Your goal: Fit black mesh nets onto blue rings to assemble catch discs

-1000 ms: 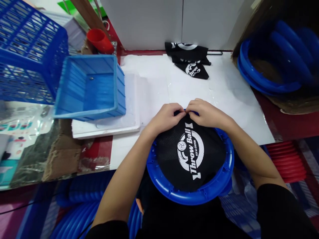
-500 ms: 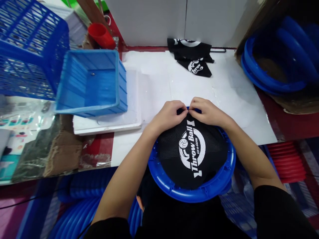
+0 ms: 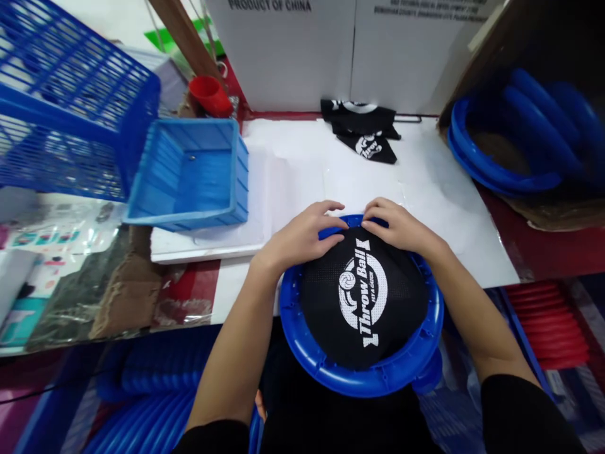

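Observation:
A blue plastic ring point(image 3: 362, 383) lies in front of my body at the table's near edge. Across it stretches a round black mesh cloth point(image 3: 319, 302) with white "Throw Ball" lettering. My left hand point(image 3: 307, 234) is at the ring's far left side, fingers and thumb apart, its tips close to the cloth's edge. On the far side of the ring, my right hand point(image 3: 399, 224) pinches the edge of the black mesh between thumb and fingers. The fingertips hide the exact spot being gripped.
More black printed cloths point(image 3: 363, 129) lie at the back of the white tabletop point(image 3: 302, 173). A light blue bin point(image 3: 241, 183) and a blue basket point(image 3: 137, 132) stand left. Blue rings point(image 3: 508, 180) fill a carton at right. Red rings point(image 3: 551, 325) are stacked below.
My left hand has let go of the mesh edge and moved slightly left, its fingers spreading. The right hand stays at the far rim. The camera view has shifted a little.

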Available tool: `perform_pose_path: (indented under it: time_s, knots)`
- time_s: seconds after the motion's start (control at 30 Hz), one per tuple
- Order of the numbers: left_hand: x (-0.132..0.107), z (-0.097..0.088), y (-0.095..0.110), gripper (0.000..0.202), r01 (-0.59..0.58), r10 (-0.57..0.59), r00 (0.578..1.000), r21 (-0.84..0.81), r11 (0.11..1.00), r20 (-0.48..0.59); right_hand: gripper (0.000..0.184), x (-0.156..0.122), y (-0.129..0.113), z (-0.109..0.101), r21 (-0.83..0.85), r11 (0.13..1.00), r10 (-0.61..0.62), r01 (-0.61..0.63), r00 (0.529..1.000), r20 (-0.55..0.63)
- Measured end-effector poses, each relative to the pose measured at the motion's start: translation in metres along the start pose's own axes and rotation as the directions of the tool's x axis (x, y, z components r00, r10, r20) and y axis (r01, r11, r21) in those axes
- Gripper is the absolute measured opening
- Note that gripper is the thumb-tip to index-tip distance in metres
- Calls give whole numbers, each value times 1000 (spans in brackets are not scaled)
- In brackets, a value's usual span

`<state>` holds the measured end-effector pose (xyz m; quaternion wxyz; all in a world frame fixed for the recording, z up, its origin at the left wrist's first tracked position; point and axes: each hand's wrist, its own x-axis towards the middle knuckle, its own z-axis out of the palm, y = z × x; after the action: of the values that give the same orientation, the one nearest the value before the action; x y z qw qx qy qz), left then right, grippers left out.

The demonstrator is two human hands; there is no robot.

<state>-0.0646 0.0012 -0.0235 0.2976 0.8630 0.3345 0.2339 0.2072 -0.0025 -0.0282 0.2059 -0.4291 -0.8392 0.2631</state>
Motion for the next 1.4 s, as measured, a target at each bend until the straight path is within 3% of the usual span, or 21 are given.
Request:
perform_pose_path:
  time_s: [0.13, 0.23, 0.33, 0.4, 0.47, 0.6, 0.73, 0.93, 1.03, 1.2, 1.4]
  knots:
    - [-7, -5, 0, 8, 2, -2, 1000, 18, 1000, -7, 21, -11, -3, -17, -217, 976, 48, -29, 995, 85]
    - [-5, 2, 2, 8, -16, 13, 999, 90, 996, 34, 34, -15, -15, -28, -367, 930, 13, 9, 998, 58]
    - [-1, 12, 4, 16, -63, 47, 993, 152, 986, 108, 45, -9, -28, -28, -331, 921, -171, 206, 976, 131]
    - [0, 16, 5, 24, -84, 63, 990, 167, 982, 127, 36, -1, -30, -21, -253, 914, -258, 317, 936, 240]
    - [-1, 19, 4, 31, -79, 58, 993, 199, 977, 106, 26, 7, -27, -14, -200, 915, -283, 349, 912, 297]
    - [-1, 20, 5, 32, -91, 81, 996, 280, 956, 45, 25, 10, -12, -9, -129, 936, -284, 327, 921, 267]
    - [0, 21, 7, 23, -127, 129, 992, 307, 943, 14, 30, 3, -4, -16, -176, 953, -208, 246, 955, 211]
    - [6, 25, 13, 25, -60, 29, 996, 388, 920, 85, 17, 4, -7, -16, -177, 973, -109, 148, 972, 209]
    - [9, 24, 14, 22, -9, -8, 999, 325, 946, 52, 13, 9, -5, -16, -100, 990, -84, 103, 980, 178]
    - [9, 19, 9, 10, 88, -83, 994, 68, 994, -68, 13, 16, 7, -23, 102, 993, -68, 52, 984, 167]
    - [10, 17, 0, 4, 251, -287, 941, -198, 948, -180, 22, 21, 23, -25, 276, 961, -24, -18, 989, 147]
